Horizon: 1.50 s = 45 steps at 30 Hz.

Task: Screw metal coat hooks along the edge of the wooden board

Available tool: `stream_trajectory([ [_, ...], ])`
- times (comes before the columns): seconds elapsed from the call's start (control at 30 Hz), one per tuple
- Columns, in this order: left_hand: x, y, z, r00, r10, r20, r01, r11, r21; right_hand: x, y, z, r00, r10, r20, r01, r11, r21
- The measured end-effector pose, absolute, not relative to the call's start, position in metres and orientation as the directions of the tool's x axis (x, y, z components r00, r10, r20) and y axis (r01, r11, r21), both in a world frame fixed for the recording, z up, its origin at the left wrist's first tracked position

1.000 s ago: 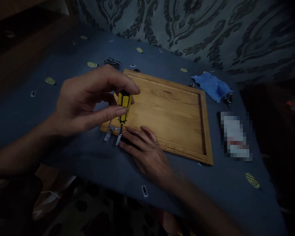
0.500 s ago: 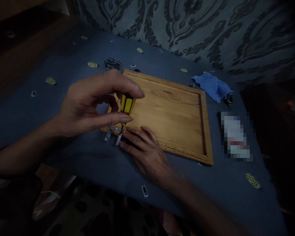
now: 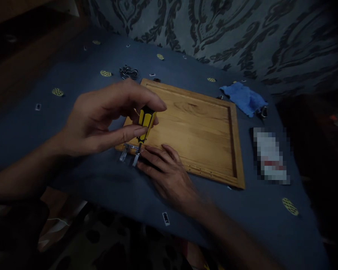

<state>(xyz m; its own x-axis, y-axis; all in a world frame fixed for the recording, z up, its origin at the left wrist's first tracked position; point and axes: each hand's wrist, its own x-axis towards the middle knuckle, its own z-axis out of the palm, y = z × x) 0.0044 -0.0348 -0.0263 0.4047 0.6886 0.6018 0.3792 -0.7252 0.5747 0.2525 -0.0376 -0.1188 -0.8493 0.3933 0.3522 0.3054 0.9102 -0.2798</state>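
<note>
A wooden board [image 3: 197, 131] with a raised rim lies on a dark blue cloth. My left hand [image 3: 104, 116] pinches a small screwdriver with a yellow and black handle [image 3: 145, 120], held upright. Its tip rests on a small metal hinge [image 3: 129, 150] at the board's near left corner. My right hand [image 3: 166, 168] lies flat on the board's near edge, fingers stretched out, fingertips beside the hinge.
A crumpled blue cloth [image 3: 243, 98] lies past the board's far right corner. A white blurred packet [image 3: 270, 155] sits to the right of the board. A small pile of metal parts [image 3: 129, 72] lies beyond the board's far left corner. A patterned fabric rises behind.
My left hand's fingers have shifted round the screwdriver handle, which has tilted slightly to the right. My right hand and the board have stayed put.
</note>
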Motion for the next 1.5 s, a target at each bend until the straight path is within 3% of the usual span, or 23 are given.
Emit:
stream_trajectory([
  [0.37, 0.0109, -0.0407, -0.0265, 0.305, 0.7, 0.646, 0.467, -0.701, 0.539, 0.2531, -0.0375, -0.1178, -0.849, 0.392, 0.354, 0.303, 0.911, -0.281],
  [0.57, 0.0099, -0.0404, -0.0209, 0.184, 0.712, 0.678, 0.449, -0.674, 0.586, 0.2549, -0.0381, -0.1183, -0.85, 0.4, 0.342, 0.312, 0.906, -0.286],
  [0.83, 0.0084, -0.0366, -0.0245, 0.308, 0.677, 0.668, 0.503, -0.712, 0.49, 0.2534, -0.037, -0.1184, -0.846, 0.397, 0.354, 0.311, 0.909, -0.276],
  [1.17, 0.0092, -0.0364, -0.0276, 0.301, 0.68, 0.669, 0.449, -0.72, 0.53, 0.2532, -0.0379, -0.1189, -0.845, 0.394, 0.362, 0.305, 0.911, -0.279],
  [1.5, 0.0066, -0.0342, -0.0308, 0.329, 0.652, 0.683, 0.449, -0.744, 0.495, 0.2534, -0.0376, -0.1194, -0.85, 0.394, 0.349, 0.306, 0.91, -0.28],
])
